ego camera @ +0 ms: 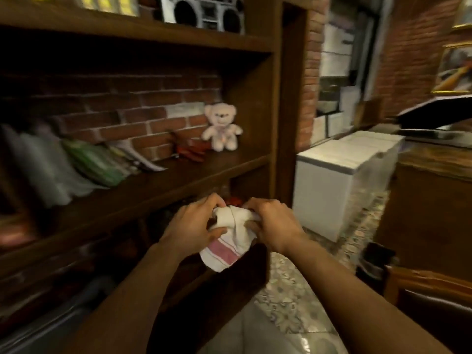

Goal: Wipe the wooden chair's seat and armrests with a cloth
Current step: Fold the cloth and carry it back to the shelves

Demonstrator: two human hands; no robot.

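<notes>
A pink teddy bear (221, 126) sits at the wooden shelf's (194, 169) right end — a boombox (204, 11) stands on the top shelf; a white chest freezer (342, 169) stands beyond.

A tall dark wooden shelf unit (143, 180) fills the left, backed by a red brick wall (122, 103). A pale pink teddy bear (221, 127) sits above the fingers; a silver boombox (204, 12) stands higher. Right of the fingers stands a white chest freezer (339, 175) on patterned floor tiles (288, 297).

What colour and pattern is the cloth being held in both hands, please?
The cloth is white with a pink-red striped band near its lower edge, seen in the head view.
</notes>
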